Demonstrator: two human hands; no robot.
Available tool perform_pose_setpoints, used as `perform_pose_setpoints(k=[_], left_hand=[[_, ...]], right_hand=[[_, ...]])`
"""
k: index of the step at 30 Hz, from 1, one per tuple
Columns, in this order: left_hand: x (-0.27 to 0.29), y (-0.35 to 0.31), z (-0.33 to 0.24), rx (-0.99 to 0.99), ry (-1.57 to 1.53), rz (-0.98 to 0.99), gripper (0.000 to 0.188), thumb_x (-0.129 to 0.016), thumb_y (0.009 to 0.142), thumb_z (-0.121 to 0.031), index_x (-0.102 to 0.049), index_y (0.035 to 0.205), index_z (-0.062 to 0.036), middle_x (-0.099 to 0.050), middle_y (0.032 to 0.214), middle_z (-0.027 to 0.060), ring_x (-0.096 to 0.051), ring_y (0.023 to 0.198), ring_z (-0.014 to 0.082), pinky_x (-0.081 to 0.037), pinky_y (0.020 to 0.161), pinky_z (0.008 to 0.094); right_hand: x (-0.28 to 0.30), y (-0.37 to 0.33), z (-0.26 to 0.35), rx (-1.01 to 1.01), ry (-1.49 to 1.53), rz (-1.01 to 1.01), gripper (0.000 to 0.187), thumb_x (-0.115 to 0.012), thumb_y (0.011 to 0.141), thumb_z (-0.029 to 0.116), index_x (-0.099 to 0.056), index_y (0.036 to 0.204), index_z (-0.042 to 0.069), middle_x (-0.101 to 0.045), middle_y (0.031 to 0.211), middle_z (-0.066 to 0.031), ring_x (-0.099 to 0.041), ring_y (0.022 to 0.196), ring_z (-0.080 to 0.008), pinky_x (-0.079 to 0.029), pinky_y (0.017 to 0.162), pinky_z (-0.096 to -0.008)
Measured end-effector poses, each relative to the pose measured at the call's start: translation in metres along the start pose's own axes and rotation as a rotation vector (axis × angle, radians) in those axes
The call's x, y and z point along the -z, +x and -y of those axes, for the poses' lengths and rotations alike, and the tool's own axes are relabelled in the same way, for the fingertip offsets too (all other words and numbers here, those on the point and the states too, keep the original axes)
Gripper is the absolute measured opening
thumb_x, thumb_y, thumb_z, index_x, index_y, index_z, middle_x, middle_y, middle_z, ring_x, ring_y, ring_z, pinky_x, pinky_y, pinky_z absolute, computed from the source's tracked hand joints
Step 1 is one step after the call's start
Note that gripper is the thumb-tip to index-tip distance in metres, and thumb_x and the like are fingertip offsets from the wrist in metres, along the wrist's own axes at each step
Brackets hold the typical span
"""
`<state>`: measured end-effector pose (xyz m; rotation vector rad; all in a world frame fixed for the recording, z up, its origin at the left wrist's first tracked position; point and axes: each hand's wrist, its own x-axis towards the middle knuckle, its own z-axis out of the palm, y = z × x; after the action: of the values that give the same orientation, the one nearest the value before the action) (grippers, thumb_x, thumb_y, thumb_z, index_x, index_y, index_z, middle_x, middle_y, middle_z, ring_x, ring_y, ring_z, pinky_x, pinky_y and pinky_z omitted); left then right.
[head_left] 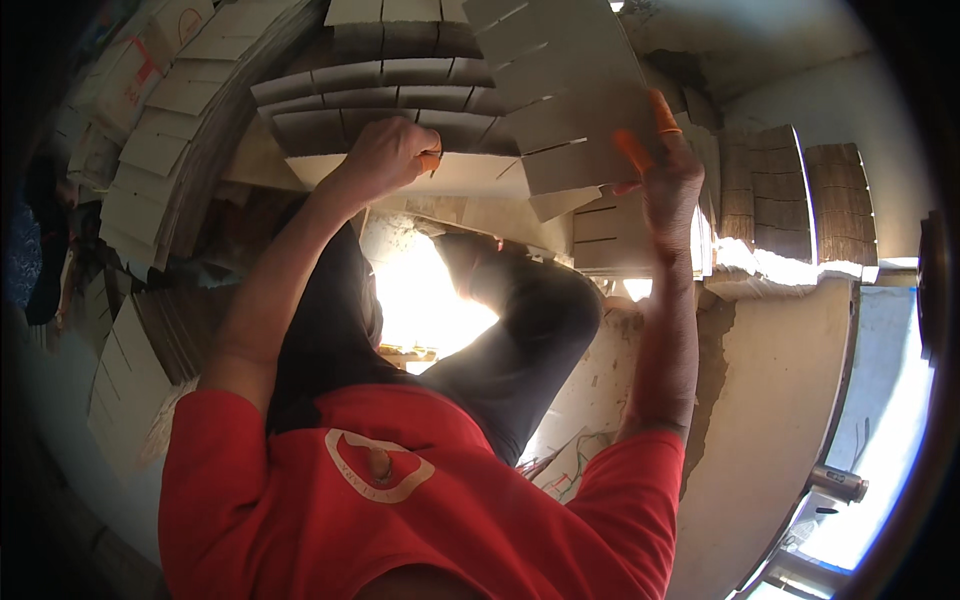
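Observation:
A grey-brown slotted cardboard sheet (575,95) is raised at the upper middle, tilted, with a row of short slits along its left side. My right hand (668,175) grips its right edge; orange covers sit on the fingertips, slightly blurred. Closed in a fist, my left hand (395,155) is over the near edge of a slotted cardboard partition (390,100) made of several parallel strips. An orange cover wraps one of its fingers, and a small dark tip shows beside it; what the fist holds is hidden.
Stacked slotted cardboard (165,150) rises at the left, with another bundle (150,345) below it. Further bundles (780,190) stand at the right beside a pale board (780,370). My bent legs (510,330) are below the work, with bright light between them.

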<state>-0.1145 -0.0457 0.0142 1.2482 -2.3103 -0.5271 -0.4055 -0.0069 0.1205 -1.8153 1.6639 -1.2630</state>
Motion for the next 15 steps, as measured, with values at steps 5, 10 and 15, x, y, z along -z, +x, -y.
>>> perform_pose_setpoints(k=[5,10,15], left_hand=[[0.002,0.0,-0.001,0.008,-0.016,0.006,0.014,-0.07,0.075,-0.012,-0.068,0.083,-0.0014,-0.064,0.077,0.0173,-0.063,0.075,0.0341,-0.049,0.067,0.0404],[0.002,-0.001,-0.004,-0.032,-0.037,-0.063,0.015,-0.071,0.074,-0.011,-0.068,0.085,-0.0005,-0.066,0.085,0.0155,-0.063,0.078,0.0328,-0.05,0.069,0.04],[0.01,0.014,0.011,-0.2,0.076,-0.404,0.02,-0.068,0.074,-0.002,-0.068,0.094,-0.0002,-0.067,0.094,0.0153,-0.063,0.085,0.0321,-0.051,0.075,0.0397]], right_hand=[[-0.002,-0.005,0.0,-0.07,0.072,-0.002,0.056,-0.069,0.082,0.004,-0.051,0.135,0.014,-0.069,0.094,-0.0042,-0.061,0.069,-0.0045,-0.055,0.047,-0.0222],[-0.011,-0.01,-0.008,-0.016,0.035,-0.018,0.055,-0.068,0.084,0.006,-0.05,0.135,0.01,-0.069,0.093,-0.0045,-0.06,0.068,-0.0044,-0.055,0.047,-0.0225],[-0.011,-0.011,-0.013,0.015,0.048,-0.005,0.056,-0.068,0.084,0.006,-0.049,0.136,0.009,-0.069,0.091,-0.0039,-0.06,0.066,-0.0052,-0.055,0.047,-0.0234]])
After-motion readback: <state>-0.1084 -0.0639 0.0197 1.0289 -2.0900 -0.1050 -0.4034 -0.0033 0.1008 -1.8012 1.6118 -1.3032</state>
